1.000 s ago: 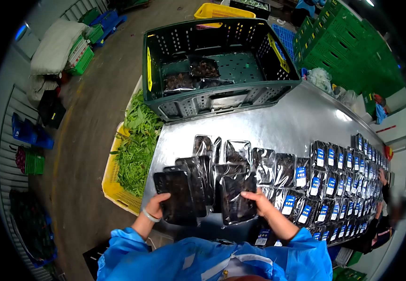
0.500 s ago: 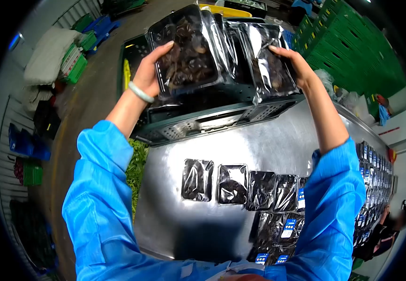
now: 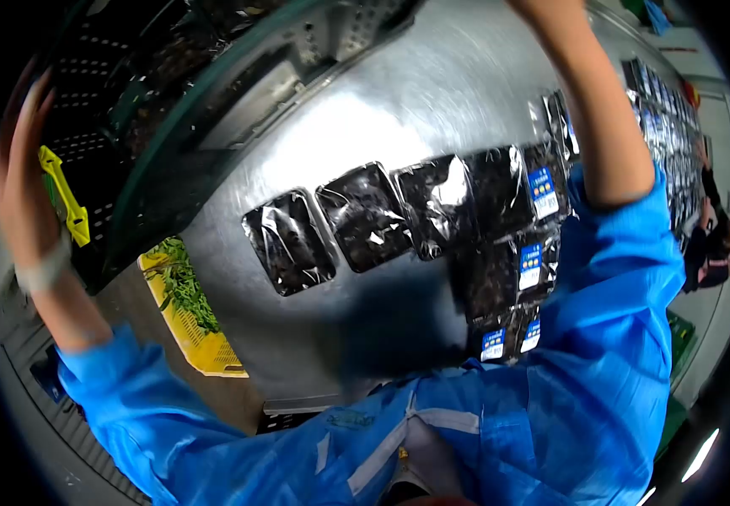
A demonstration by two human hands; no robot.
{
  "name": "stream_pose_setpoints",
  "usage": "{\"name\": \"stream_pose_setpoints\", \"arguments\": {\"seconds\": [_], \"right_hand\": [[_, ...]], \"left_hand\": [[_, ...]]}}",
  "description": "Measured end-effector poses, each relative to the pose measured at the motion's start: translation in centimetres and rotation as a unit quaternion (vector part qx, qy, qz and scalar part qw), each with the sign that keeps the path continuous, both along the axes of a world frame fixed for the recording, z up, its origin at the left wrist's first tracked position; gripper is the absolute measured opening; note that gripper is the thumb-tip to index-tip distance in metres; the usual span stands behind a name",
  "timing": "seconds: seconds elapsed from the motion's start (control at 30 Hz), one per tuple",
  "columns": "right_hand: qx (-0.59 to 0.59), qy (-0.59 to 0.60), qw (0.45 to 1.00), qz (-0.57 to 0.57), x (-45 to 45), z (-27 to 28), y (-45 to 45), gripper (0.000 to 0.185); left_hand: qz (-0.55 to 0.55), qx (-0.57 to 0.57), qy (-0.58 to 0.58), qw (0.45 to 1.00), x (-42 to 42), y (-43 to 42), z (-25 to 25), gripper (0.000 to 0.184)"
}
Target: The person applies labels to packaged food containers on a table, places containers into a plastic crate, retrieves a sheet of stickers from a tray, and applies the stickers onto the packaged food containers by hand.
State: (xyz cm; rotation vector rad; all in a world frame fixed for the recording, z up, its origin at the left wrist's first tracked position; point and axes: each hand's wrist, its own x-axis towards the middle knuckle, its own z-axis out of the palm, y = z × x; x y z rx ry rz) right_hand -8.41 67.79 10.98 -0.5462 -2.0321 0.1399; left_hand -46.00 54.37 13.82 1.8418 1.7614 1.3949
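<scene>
My left hand (image 3: 24, 169) is blurred at the far left, fingers stretched out along the end of the dark green crate (image 3: 238, 93), near its yellow handle (image 3: 66, 198). It holds nothing that I can see; actual contact with the crate is unclear. At the top edge, my right hand (image 3: 546, 8) shows only its wrist end; its fingers are out of frame. Dark film-wrapped packs (image 3: 188, 59) lie inside the crate. Below it on the metal table (image 3: 297, 337), a slanting row of unlabelled wrapped trays (image 3: 365, 217) runs towards labelled packs (image 3: 530, 263).
A yellow basket (image 3: 205, 352) with leafy greens (image 3: 184, 287) stands beside the table's left edge. Many labelled packs (image 3: 664, 126) cover the table's far right. Another person (image 3: 719, 244) is at the right side, their hands near those packs.
The packs that both hands held have left my left hand. My hands have moved apart, left hand down and leftward, right hand up and out of frame. The view has tilted, shifting the crate up-left.
</scene>
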Motion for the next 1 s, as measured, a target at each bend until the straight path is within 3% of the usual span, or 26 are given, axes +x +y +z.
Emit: {"name": "stream_pose_setpoints", "arguments": {"seconds": [0.07,0.1,0.13,0.17,0.2,0.23,0.27,0.3,0.37,0.43,0.47,0.5,0.57,0.63,0.67,0.7,0.77,0.8,0.87,1.0], "right_hand": [[-0.012,-0.032,0.998,-0.044,5.5,-1.6,-5.0,0.038],[-0.078,-0.101,0.986,-0.107,8.1,-2.3,-9.1,0.028],[-0.106,-0.157,0.976,-0.108,9.9,-4.0,-10.9,0.027],[-0.203,-0.208,0.947,-0.135,12.4,-6.4,-12.8,0.031],[-0.303,-0.221,0.910,-0.179,14.9,-8.8,-14.7,0.029],[-0.412,-0.230,0.851,-0.228,16.9,-10.8,-16.3,0.030],[-0.450,-0.238,0.814,-0.278,18.9,-13.1,-17.9,0.032],[-0.410,-0.259,0.823,-0.295,21.1,-16.3,-19.3,0.033],[-0.331,-0.331,0.809,-0.355,22.1,-19.2,-21.5,0.036],[-0.336,-0.337,0.789,-0.390,22.1,-21.2,-22.4,0.037],[-0.329,-0.342,0.785,-0.399,22.0,-21.3,-22.6,0.037],[-0.332,-0.321,0.790,-0.404,21.9,-21.8,-22.6,0.036],[-0.348,-0.260,0.799,-0.417,21.3,-22.2,-22.5,0.036],[-0.416,-0.227,0.774,-0.419,20.7,-21.7,-22.5,0.029],[-0.429,-0.220,0.778,-0.403,20.8,-21.9,-22.4,0.027],[-0.441,-0.213,0.782,-0.385,20.7,-21.5,-22.3,0.027],[-0.388,-0.222,0.820,-0.358,21.0,-20.9,-22.5,0.022],[-0.340,-0.225,0.838,-0.362,20.9,-20.2,-22.7,0.020],[-0.259,-0.215,0.867,-0.368,20.1,-17.0,-23.8,0.017],[-0.270,-0.156,0.868,-0.385,19.4,-12.1,-24.8,0.014]], "left_hand": [[-0.084,0.061,-0.029,0.994,1.8,-7.7,-1.1,0.029],[-0.147,0.066,-0.060,0.985,2.0,-11.4,-2.8,0.024],[-0.139,0.016,0.029,0.990,3.2,-14.5,-4.9,0.021],[-0.038,-0.074,0.116,0.990,4.5,-17.1,-7.9,0.019],[0.007,-0.167,0.082,0.983,6.1,-19.3,-11.2,0.019],[0.068,-0.235,-0.052,0.968,6.8,-21.2,-15.3,0.020],[0.117,-0.265,-0.147,0.946,6.4,-23.2,-19.6,0.022],[0.165,-0.294,-0.240,0.910,5.8,-25.1,-23.3,0.025],[0.203,-0.293,-0.092,0.930,6.5,-26.9,-28.2,0.035],[0.209,-0.374,-0.303,0.851,7.3,-27.2,-31.4,0.041],[0.196,-0.391,-0.284,0.853,8.0,-26.7,-32.2,0.039],[0.183,-0.406,-0.265,0.855,8.5,-26.0,-32.7,0.039],[0.183,-0.302,-0.073,0.933,10.4,-24.7,-31.4,0.035],[0.164,-0.359,-0.137,0.909,10.2,-24.2,-31.3,0.026],[0.124,-0.267,-0.282,0.913,11.1,-23.9,-30.7,0.022],[0.134,-0.282,-0.286,0.906,9.7,-24.1,-31.5,0.016],[0.160,-0.276,-0.417,0.851,7.8,-24.8,-30.8,0.013],[0.151,-0.250,-0.491,0.820,9.1,-24.5,-27.5,0.013],[0.111,-0.225,-0.517,0.819,11.0,-24.0,-23.3,0.015],[0.052,-0.268,-0.497,0.824,17.1,-22.5,-21.2,0.017]]}}
